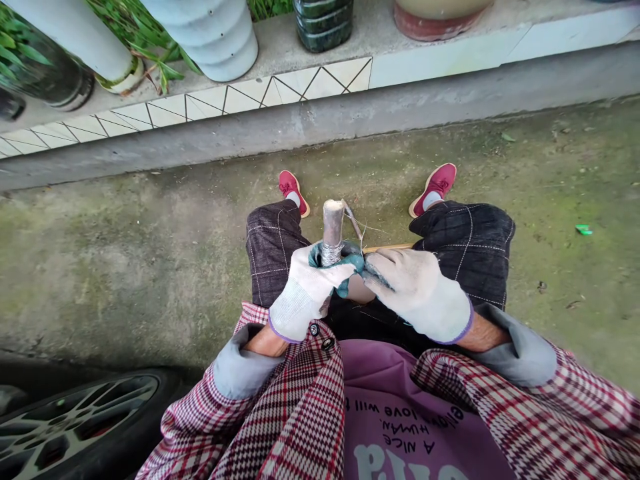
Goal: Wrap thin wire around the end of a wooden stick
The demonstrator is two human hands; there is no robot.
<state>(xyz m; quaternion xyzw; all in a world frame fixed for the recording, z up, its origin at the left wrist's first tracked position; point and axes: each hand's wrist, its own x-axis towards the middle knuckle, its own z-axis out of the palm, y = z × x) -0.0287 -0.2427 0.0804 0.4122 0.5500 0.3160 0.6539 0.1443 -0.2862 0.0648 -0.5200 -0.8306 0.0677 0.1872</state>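
I sit with both gloved hands over my lap. My left hand (307, 290), in a white glove with teal fingers, is closed around a short grey stick (332, 220) that stands upright and has silvery wire wound round it just above my fingers. My right hand (417, 290) pinches close against the stick's right side, on the wire as far as I can tell; a loose strand of thin wire (361, 233) rises beside it. A thin wooden rod (387, 248) lies across my right knee behind the hands.
A raised tiled ledge (320, 83) with pots and plastic bottles runs across the far side. Mossy concrete ground (125, 253) surrounds me. A car wheel (75, 420) is at the lower left. A small green scrap (583, 229) lies on the right.
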